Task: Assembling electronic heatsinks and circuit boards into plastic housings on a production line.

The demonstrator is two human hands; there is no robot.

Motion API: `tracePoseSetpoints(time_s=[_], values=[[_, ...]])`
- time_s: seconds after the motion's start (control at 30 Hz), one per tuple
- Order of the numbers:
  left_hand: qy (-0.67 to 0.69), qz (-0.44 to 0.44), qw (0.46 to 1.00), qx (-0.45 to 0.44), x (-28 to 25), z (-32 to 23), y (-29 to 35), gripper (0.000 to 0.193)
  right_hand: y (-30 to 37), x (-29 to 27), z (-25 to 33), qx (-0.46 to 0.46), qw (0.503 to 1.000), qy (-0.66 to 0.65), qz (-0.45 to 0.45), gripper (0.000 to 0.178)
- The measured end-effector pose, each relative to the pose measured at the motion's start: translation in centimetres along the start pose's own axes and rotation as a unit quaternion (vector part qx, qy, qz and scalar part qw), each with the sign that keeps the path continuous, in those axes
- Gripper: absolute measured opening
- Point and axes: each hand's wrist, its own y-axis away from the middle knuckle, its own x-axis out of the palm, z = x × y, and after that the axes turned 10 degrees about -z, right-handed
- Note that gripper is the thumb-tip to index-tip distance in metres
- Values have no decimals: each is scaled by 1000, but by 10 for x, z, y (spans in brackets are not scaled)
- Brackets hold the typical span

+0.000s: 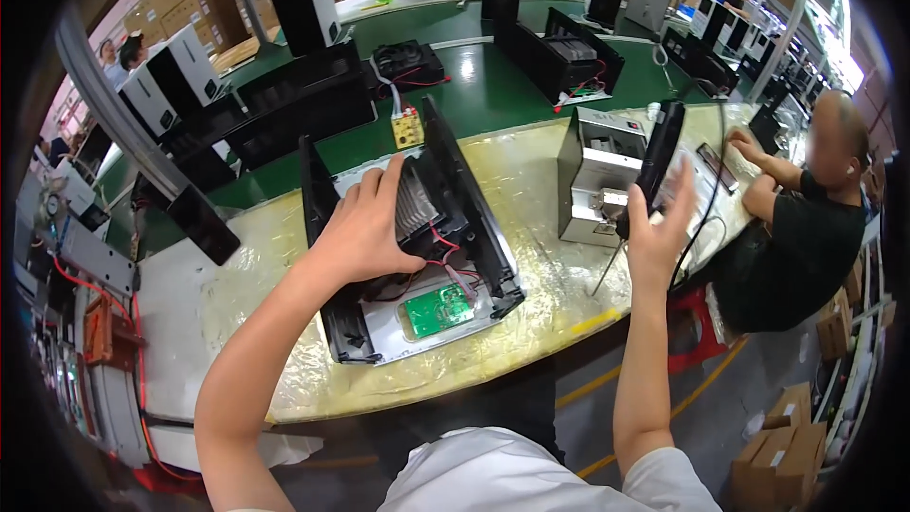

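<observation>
My left hand reaches into an opened black and white appliance housing, fingers and thumb spread across a finned metal block. Its thumb lies by thin red wires. At the housing's near end sits a green circuit board. On the right, my right hand is raised beside a black electric screwdriver, its thumb and blurred fingers apart. The driver's long thin bit points down toward the bench. Just left of the driver stands a metal box with an open front.
A phone-like black device stands at the bench's left. Beyond, a green conveyor carries black housings and a fan unit. A yellow board lies behind my housing. A co-worker sits at right, near a phone.
</observation>
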Motion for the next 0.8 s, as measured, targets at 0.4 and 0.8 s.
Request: tracePoseSetpoints(time_s=[0.4,0.8], values=[[10,-82,994,68,-30,-26,32,118,92,39,82,359,734,-469,335,73],[7,-62,993,103,-7,-18,31,112,86,52,83,364,715,-496,333,61]])
